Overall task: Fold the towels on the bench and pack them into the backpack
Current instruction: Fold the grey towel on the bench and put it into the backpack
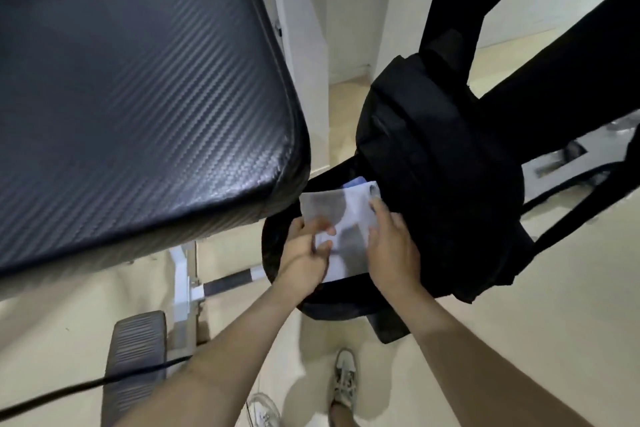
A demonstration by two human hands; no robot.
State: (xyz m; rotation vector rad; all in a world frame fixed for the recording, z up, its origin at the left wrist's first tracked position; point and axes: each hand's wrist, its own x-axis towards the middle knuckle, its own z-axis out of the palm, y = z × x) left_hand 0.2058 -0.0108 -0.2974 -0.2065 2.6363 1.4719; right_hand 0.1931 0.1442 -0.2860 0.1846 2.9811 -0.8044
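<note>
Your left hand [304, 253] pinches the folded towel [346, 218] at its near edge; your right hand [391, 246] presses flat beside that pinch. Beyond the grip, the towel enters the backpack [433, 149]. Its far corner may catch the rim and unfold.

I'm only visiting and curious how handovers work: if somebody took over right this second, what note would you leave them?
Left hand: pinches the folded white-and-grey patterned towel at its near-left corner.
Right hand: lies on the towel's right edge; grip unclear.
Towel: partway into the open mouth of the black fabric backpack, beside the black padded bench. A blue edge shows behind it.
Done: this towel folded.
Left: push it fully in; check the bench for more towels.
</note>
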